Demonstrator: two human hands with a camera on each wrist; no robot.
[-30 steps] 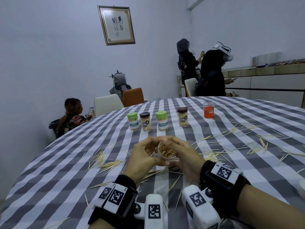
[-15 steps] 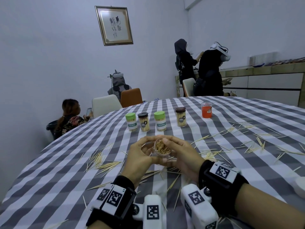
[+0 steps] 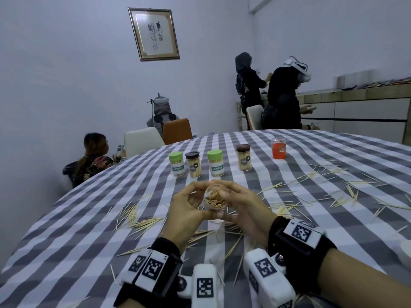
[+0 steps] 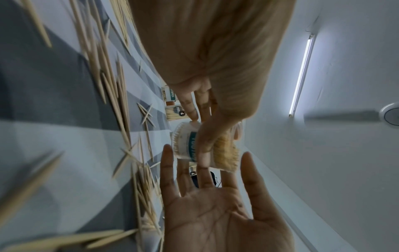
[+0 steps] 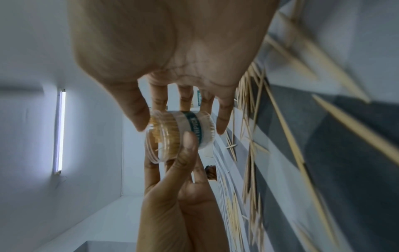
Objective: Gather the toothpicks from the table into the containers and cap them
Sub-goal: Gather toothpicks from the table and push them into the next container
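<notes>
Both hands hold one open jar (image 3: 215, 199) above the table (image 3: 84, 236), its mouth tilted toward the person and packed with toothpicks. The left hand (image 3: 186, 213) grips it with thumb curled across the label and fingers behind; the right hand (image 3: 241, 210) pinches it at the rim with thumb and fingertips, the remaining fingers fairly straight. In the right wrist view the jar (image 5: 180, 134) is clear, uncapped, with a teal label band. Loose toothpicks (image 3: 142, 222) lie scattered on the checked cloth under and on both sides of the hands. Farther back stand four capped jars in a row, two with green caps (image 3: 176, 157) and two with dark caps (image 3: 243, 148), and an orange jar (image 3: 278, 148) to their right
</notes>
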